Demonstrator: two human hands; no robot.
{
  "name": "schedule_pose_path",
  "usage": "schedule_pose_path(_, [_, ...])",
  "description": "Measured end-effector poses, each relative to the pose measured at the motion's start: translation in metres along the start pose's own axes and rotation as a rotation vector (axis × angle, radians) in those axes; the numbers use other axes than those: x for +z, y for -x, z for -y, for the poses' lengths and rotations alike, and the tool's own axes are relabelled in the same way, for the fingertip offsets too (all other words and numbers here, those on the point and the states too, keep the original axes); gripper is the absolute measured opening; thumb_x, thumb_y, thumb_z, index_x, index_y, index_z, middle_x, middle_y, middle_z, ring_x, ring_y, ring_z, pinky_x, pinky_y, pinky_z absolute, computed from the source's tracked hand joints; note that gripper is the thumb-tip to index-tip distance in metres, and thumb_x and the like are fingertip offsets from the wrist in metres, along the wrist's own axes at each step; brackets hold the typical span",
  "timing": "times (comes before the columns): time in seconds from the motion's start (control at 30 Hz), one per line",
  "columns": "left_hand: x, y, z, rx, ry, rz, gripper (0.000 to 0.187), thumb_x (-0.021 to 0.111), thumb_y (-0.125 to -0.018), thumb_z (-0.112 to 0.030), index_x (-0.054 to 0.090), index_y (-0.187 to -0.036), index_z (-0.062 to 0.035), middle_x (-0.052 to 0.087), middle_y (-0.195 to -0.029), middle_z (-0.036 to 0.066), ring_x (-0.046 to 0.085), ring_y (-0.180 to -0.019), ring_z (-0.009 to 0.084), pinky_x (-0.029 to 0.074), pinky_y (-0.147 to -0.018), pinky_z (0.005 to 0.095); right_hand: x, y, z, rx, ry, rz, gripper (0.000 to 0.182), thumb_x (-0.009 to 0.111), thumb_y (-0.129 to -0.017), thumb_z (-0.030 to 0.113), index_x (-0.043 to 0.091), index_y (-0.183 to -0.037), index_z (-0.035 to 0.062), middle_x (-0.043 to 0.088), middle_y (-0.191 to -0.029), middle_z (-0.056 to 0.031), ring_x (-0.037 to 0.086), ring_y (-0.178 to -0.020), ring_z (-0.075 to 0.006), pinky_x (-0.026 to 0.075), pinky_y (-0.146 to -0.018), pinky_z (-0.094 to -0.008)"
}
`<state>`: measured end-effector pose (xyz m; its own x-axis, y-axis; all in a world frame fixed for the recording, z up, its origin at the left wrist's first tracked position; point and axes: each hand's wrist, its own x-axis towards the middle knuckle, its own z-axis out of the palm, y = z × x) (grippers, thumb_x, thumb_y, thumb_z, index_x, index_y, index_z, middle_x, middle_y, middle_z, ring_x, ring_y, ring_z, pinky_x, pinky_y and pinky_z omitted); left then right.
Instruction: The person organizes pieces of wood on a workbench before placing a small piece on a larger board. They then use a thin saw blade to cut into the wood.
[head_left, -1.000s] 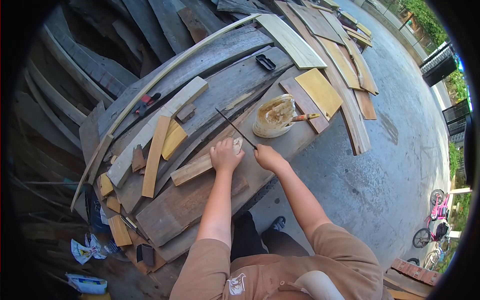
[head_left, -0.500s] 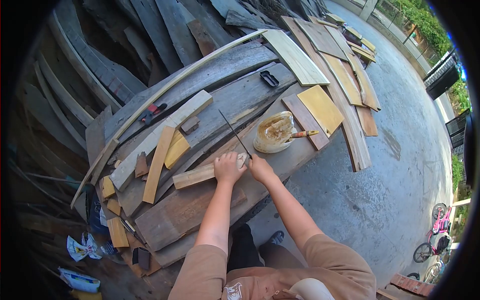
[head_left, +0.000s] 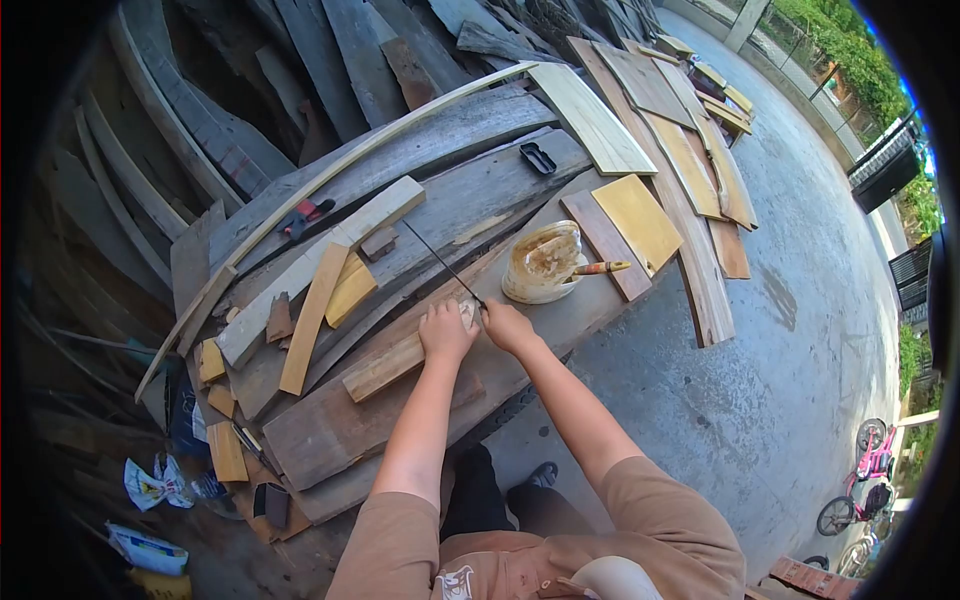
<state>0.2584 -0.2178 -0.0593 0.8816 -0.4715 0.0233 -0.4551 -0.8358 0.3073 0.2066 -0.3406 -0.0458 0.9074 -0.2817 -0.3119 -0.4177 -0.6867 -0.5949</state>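
My left hand [head_left: 447,332] is wrapped over the far end of a short wooden block [head_left: 384,368], pressing it against the planks of the bench [head_left: 350,430]. Beside it, my right hand [head_left: 507,326] is closed around the near end of a long thin dark tool [head_left: 437,257]. Its straight, narrow length points away to the upper left and crosses the block's end just past my left fingers. From this angle I cannot tell whether it is a saw seen edge-on or a file. Close beyond my right hand stands a stained white tub [head_left: 541,265] with a brush [head_left: 603,267] lying at its side.
Wood offcuts [head_left: 313,318] and red-handled pliers [head_left: 303,218] lie to the left. A black plastic tray [head_left: 537,157] rests farther back. Flat boards [head_left: 642,224] spread to the right, long planks [head_left: 360,70] lean behind, and concrete floor [head_left: 690,430] borders the bench.
The tool has slid along its length toward the upper left, its tip now farther left, with my right hand following slightly. My left hand stays on the block; the whole view has shifted a little.
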Motion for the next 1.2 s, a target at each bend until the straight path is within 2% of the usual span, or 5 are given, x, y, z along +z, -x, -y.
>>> schedule_pose_path(0.07, [-0.012, 0.005, 0.007, -0.01, -0.005, 0.068, 0.045, 0.069, -0.065, -0.038, 0.056, -0.095, -0.0062, 0.061, -0.1, 0.013, 0.056, -0.101, 0.0273, 0.039, -0.09, 0.0457, 0.004, 0.002, 0.005, -0.007, -0.004, -0.004, 0.026, 0.041, -0.09, 0.026, 0.051, -0.098, 0.0032, 0.061, -0.09, -0.0259, 0.058, -0.086, -0.0426, 0.044, -0.076, -0.0506])
schedule_pose_path(0.13, [-0.019, 0.011, 0.017, 0.212, -0.043, -0.007, 0.045, 0.068, -0.068, -0.039, 0.055, -0.097, -0.0063, 0.061, -0.1, 0.014, 0.057, -0.099, 0.028, 0.04, -0.089, 0.0449, 0.005, 0.003, 0.008, -0.012, 0.0, 0.002, 0.026, 0.041, -0.09, 0.025, 0.051, -0.098, 0.0029, 0.061, -0.089, -0.026, 0.058, -0.086, -0.0428, 0.044, -0.076, -0.0508])
schedule_pose_path(0.47, [-0.016, 0.012, 0.018, 0.199, -0.031, -0.027, 0.043, 0.066, -0.071, -0.041, 0.054, -0.092, -0.0063, 0.061, -0.094, 0.013, 0.058, -0.094, 0.0263, 0.042, -0.081, 0.039, 0.009, 0.013, -0.008, -0.035, -0.029, -0.002, 0.027, 0.04, -0.091, 0.026, 0.051, -0.098, 0.002, 0.061, -0.087, -0.0264, 0.059, -0.084, -0.0424, 0.045, -0.074, -0.0503])
schedule_pose_path(0.8, [-0.023, 0.012, 0.015, 0.175, -0.01, 0.006, 0.042, 0.066, -0.072, -0.04, 0.054, -0.092, -0.0057, 0.061, -0.097, 0.013, 0.058, -0.094, 0.0268, 0.042, -0.079, 0.0373, -0.033, 0.135, -0.039, 0.134, 0.018, 0.158, 0.029, 0.04, -0.091, 0.026, 0.049, -0.1, -0.0001, 0.06, -0.089, -0.0294, 0.056, -0.087, -0.0456, 0.044, -0.077, -0.0509])
schedule_pose_path(1.2, [-0.016, 0.009, 0.018, 0.128, 0.0, -0.019, 0.043, 0.064, -0.072, -0.04, 0.055, -0.096, -0.0055, 0.061, -0.101, 0.013, 0.057, -0.099, 0.0252, 0.041, -0.08, 0.0364, -0.059, 0.109, -0.034, 0.13, 0.06, 0.175, 0.03, 0.041, -0.09, 0.025, 0.053, -0.097, -0.0021, 0.06, -0.092, -0.0282, 0.056, -0.091, -0.044, 0.044, -0.079, -0.0489])
